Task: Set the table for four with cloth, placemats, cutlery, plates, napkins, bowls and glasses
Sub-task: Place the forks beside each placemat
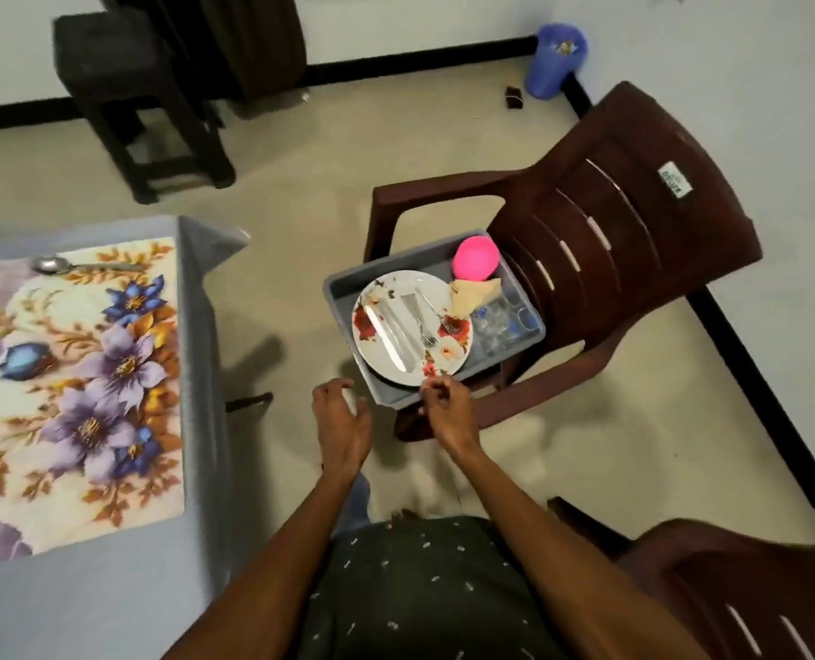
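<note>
Item: plate (412, 326), centre frame, in tub (348, 288); I see right hand (448, 412) curled at rim, grip unclear; left hand (341, 421) spread, empty. Risk: loose cutlery (401, 326) sliding off if tilted.

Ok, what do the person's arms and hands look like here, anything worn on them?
Both forearms are bare, with no sleeves in view. The left hand and right hand wear no gloves, and no rings or watch show. The dark green shirt carries small pale markings.

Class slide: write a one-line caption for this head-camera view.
Both hands reach toward a grey tub of plates, cutlery and glasses on a brown chair.
</note>
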